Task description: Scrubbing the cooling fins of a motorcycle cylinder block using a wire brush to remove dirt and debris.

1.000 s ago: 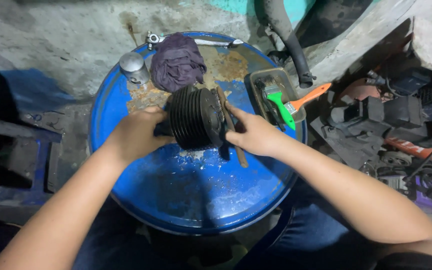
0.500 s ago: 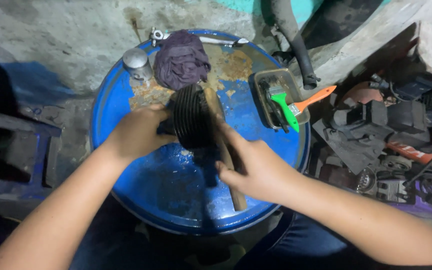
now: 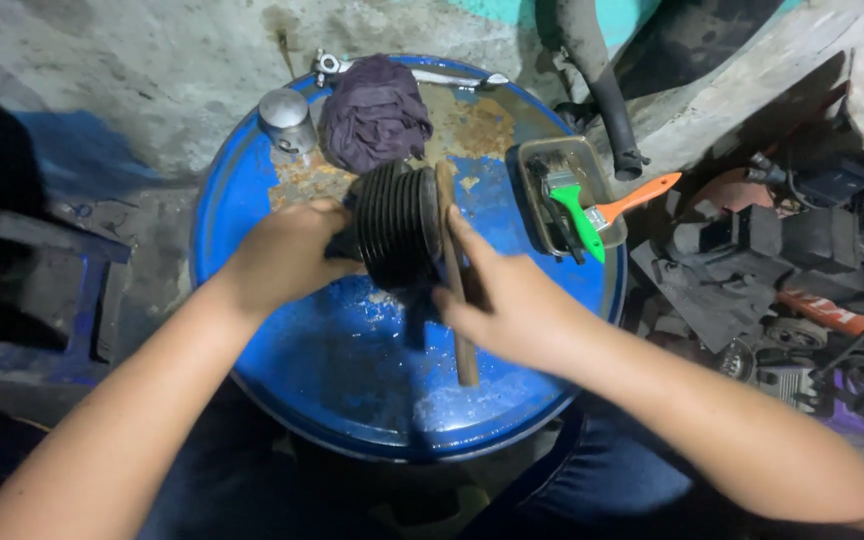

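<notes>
Finned black cylinder sits on its side near the middle of the blue drum top. Left hand is wrapped around its left end, bracing it. Right hand presses flat against a wooden stick laid against its right face, fingers straight, not curled round anything. Behind the cylinder lie a purple rag and a small metal cup. Risk here: on that rusty, slick lid the cylinder could roll, or the stick skid off.
</notes>
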